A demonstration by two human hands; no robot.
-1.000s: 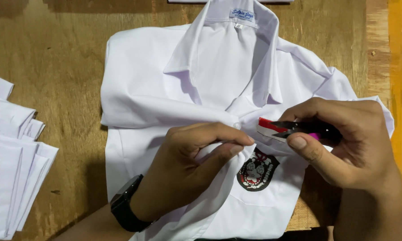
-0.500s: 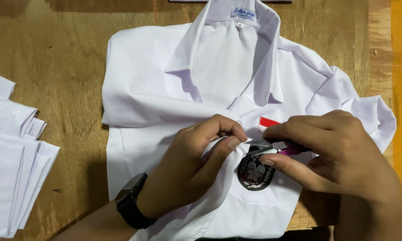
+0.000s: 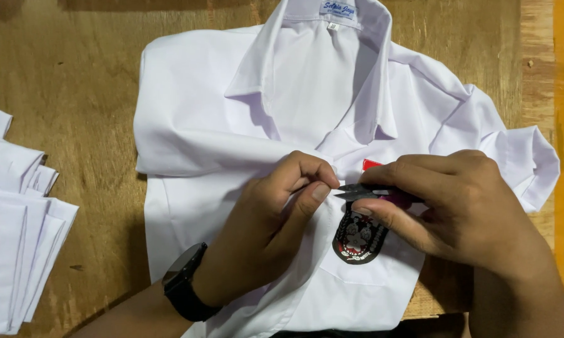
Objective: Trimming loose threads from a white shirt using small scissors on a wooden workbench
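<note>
Snips (image 3: 363, 191) raised off badge (image 3: 358, 238) | right hand (image 3: 463, 213) grip grasping snips | left hand (image 3: 269, 231) pinching shirt (image 3: 232, 125)

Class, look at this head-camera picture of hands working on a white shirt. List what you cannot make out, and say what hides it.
1. Snips: head view, handle hidden inside the right hand; only the dark blades show.
2. Red patch: mostly covered by the right hand's fingers.
3. What the left hand pinches: too small to tell.
4. Shirt hem: cut off by the bottom edge.
5. Folded white stack: cut off by the left edge.
</note>
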